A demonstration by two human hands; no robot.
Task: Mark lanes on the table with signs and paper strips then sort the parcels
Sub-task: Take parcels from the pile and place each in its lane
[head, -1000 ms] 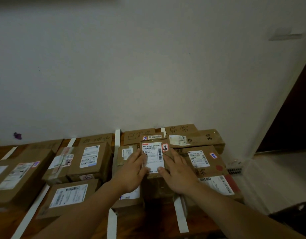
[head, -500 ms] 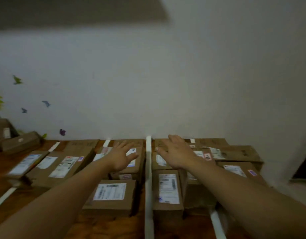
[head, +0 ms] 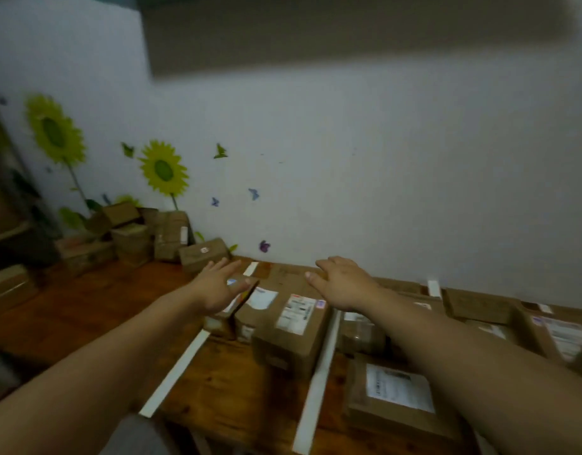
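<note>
Brown cardboard parcels with white labels lie in lanes on the wooden table (head: 96, 310), split by white paper strips (head: 176, 369). My left hand (head: 217, 285) hovers with straight spread fingers over the leftmost lane's parcel (head: 224, 316). My right hand (head: 344, 282) reaches flat over the large labelled parcel (head: 291, 326) in the lane beside it. Neither hand holds anything. A second strip (head: 319, 382) runs right of that parcel. More parcels (head: 394, 392) fill the lanes to the right, the far ones blurred.
A pile of unsorted cardboard boxes (head: 135, 238) stands at the table's far left against the wall with sunflower stickers. A lone small box (head: 202, 254) sits near my left hand. Bare wood lies left of the first strip.
My view has swung left along the table. Both hands left the right-hand lanes' parcels and now stretch out open over the left lanes; the box pile came into sight.
</note>
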